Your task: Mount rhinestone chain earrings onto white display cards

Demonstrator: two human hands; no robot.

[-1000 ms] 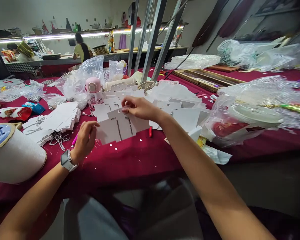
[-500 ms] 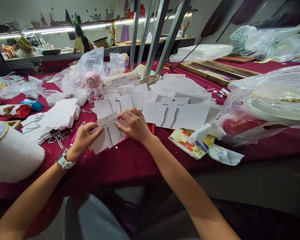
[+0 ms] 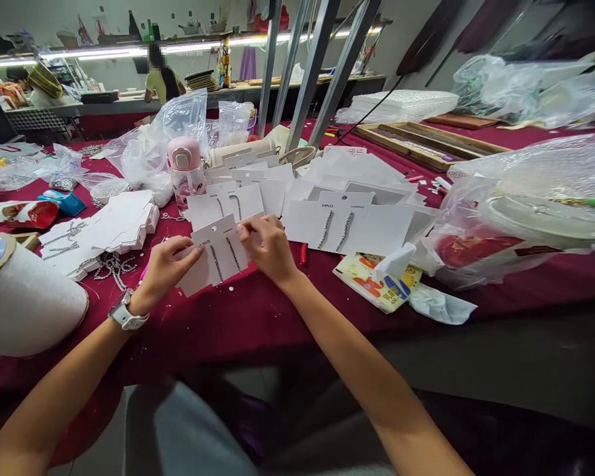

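Note:
Both my hands hold a white hang-tag card (image 3: 223, 261) printed "MNG", with a pair of long rhinestone strip earrings on it. My left hand (image 3: 166, 268) pinches its left side, and my right hand (image 3: 268, 246) grips its upper right corner. Behind it lie more white cards, one with a similar earring pair (image 3: 350, 228). A stack of die-cut white cards (image 3: 123, 221) sits left of my left hand, beside a tangle of rhinestone chain (image 3: 112, 268). A red handle (image 3: 303, 253) pokes out near my right hand.
The maroon tablecloth (image 3: 258, 324) is strewn with plastic bags, a pink bottle (image 3: 183, 162), a tissue pack (image 3: 379, 281) and a white cone spool (image 3: 24, 304). Metal poles (image 3: 317, 66) rise behind the cards. A person (image 3: 161, 82) stands at a far table.
My right hand has moved up to the card's upper right corner and closed on it. The card has lifted slightly off the table, and the view has shifted a little.

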